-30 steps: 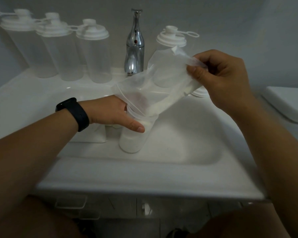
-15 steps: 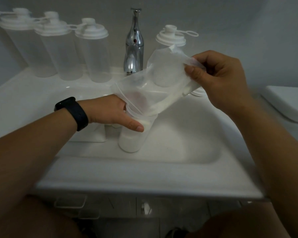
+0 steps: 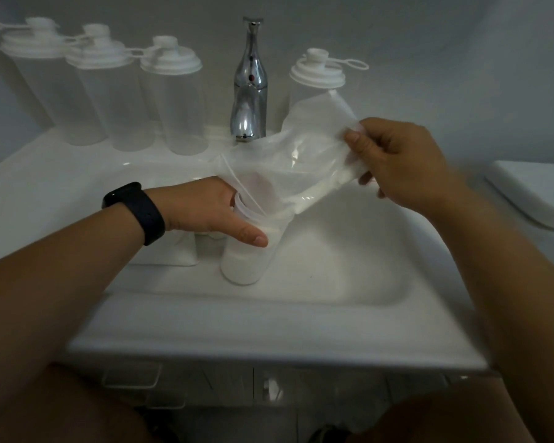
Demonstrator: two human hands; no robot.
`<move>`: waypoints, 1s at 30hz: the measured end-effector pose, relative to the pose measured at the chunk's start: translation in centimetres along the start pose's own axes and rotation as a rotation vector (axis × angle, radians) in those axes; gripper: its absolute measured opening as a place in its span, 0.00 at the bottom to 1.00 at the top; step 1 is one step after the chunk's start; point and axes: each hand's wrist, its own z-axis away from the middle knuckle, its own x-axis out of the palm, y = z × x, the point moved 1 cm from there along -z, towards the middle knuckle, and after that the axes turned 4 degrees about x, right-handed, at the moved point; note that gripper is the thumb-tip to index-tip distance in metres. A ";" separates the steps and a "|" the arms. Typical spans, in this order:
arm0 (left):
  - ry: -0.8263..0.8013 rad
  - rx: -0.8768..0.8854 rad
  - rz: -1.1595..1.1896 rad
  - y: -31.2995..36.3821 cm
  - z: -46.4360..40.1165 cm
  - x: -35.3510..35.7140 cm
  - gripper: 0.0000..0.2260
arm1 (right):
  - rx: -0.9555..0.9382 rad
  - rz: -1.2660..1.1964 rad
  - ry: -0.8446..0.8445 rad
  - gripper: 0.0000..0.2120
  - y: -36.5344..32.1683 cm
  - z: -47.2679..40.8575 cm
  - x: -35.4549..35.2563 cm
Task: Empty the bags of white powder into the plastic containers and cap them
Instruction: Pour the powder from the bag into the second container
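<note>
Overhead, bag (image 3: pixel 304 161) pinched by right fingers (image 3: pixel 354 140)

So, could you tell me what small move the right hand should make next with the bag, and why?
Probably lift the pinched end of the bag a little higher and shake it gently. The right hand holds that end only slightly above the mouth, which sits in the open container steadied by the left hand, and white powder lies along the bag's lower fold.
</note>
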 end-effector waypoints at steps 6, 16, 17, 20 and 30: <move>0.000 0.015 0.030 0.1 0.0 0.1 0.37 | 0.050 -0.037 0.014 0.11 0.2 -0.2 -0.2; -0.002 0.030 0.023 0.1 0.0 0.1 0.34 | 0.017 -0.060 0.073 0.09 0.1 0.0 -0.6; -0.003 0.029 0.024 0.2 0.0 0.1 0.33 | -0.003 -0.056 0.087 0.08 0.1 0.0 -0.6; -0.008 0.024 0.027 0.3 0.1 0.1 0.31 | -0.047 -0.057 0.124 0.08 0.4 -0.1 -0.5; 0.011 0.013 -0.003 0.1 0.1 0.2 0.35 | -0.144 -0.184 0.191 0.09 0.4 -0.2 -0.6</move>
